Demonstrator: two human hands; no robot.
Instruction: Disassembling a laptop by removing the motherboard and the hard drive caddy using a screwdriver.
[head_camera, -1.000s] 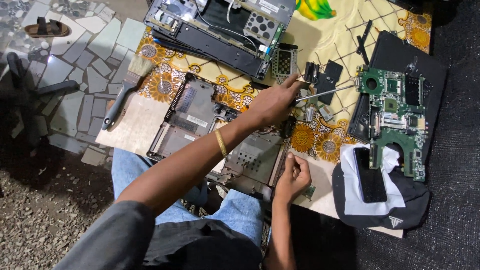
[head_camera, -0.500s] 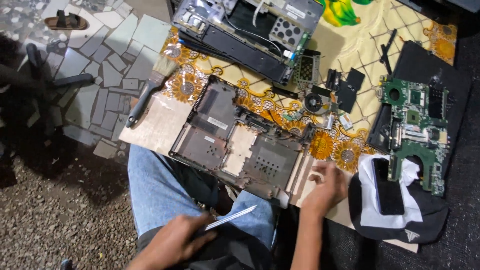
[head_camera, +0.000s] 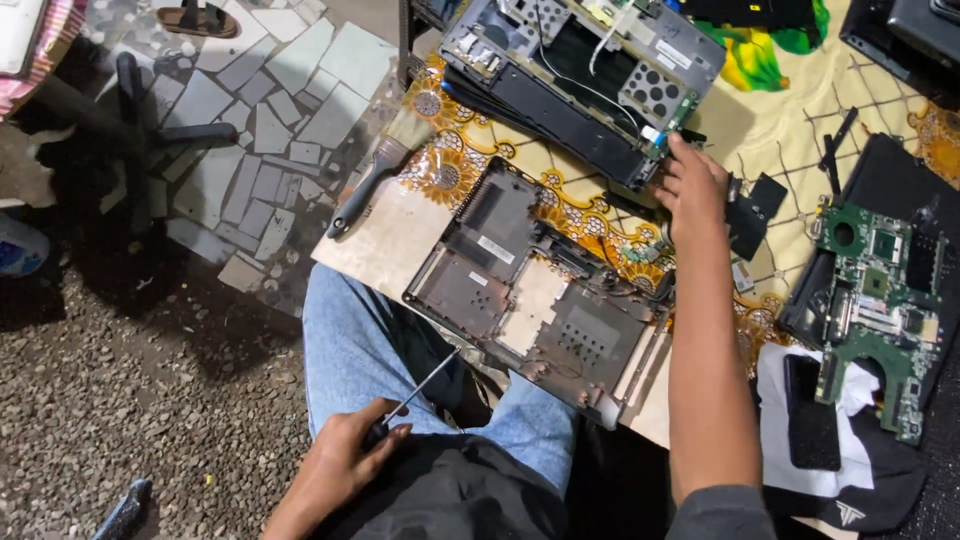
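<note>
Patterned yellow tablecloth (head_camera: 800, 120), on it black laptop base (head_camera: 540, 300), upper chassis (head_camera: 590, 80), green motherboard (head_camera: 880, 300), brush (head_camera: 365, 185)

A green circuit board (head_camera: 880, 300) lies at the right on a black cloth (head_camera: 900, 190). Near it, a dark phone (head_camera: 810, 410) rests on white fabric (head_camera: 780, 465). A black-handled brush (head_camera: 368, 185) sits at the bench's (head_camera: 385, 250) left edge. A sandal (head_camera: 205, 18) lies far left on the broken-tile floor (head_camera: 260, 130), gravel (head_camera: 130, 400) nearer.
</note>
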